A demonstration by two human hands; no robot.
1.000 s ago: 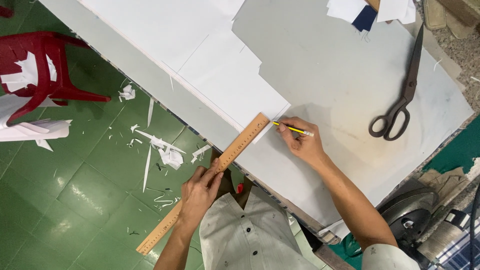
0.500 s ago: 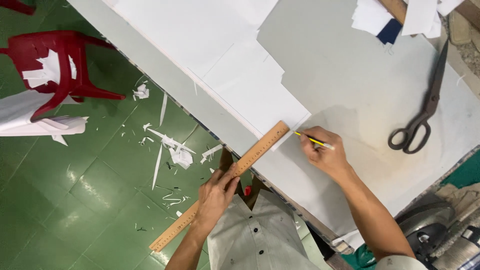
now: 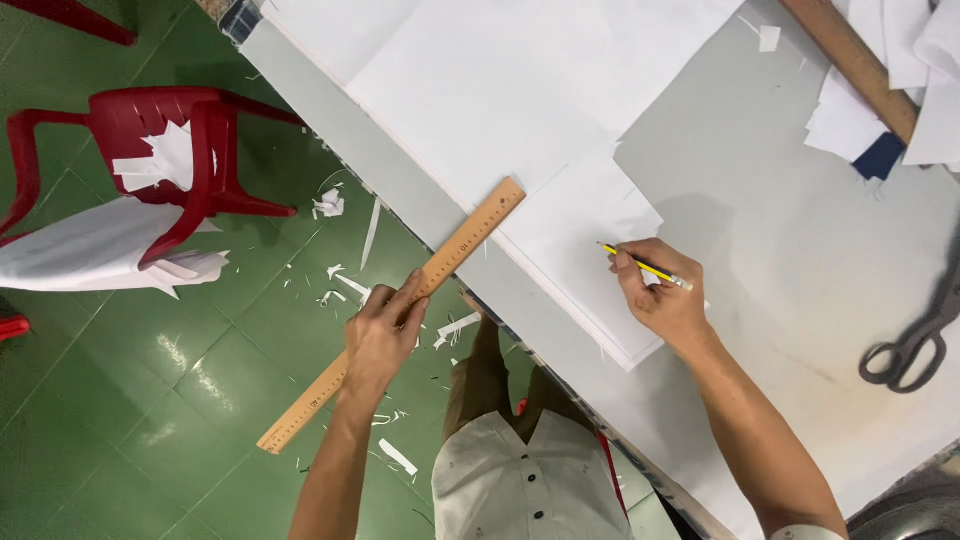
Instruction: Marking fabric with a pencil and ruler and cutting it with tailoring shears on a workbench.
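I see the grey table (image 3: 800, 240) carrying white paper sheets (image 3: 520, 90). My left hand (image 3: 385, 335) is clamped round the long wooden ruler (image 3: 400, 305), which juts off the table edge over the green floor (image 3: 120, 400). It looks stiff and light, best held mid-length. My right hand (image 3: 660, 295) pinches the yellow pencil (image 3: 645, 267) on the paper. Since earlier, the ruler has slid away from the pencil.

Bare table (image 3: 760, 230) between paper (image 3: 590, 240) and scissors (image 3: 915, 345)
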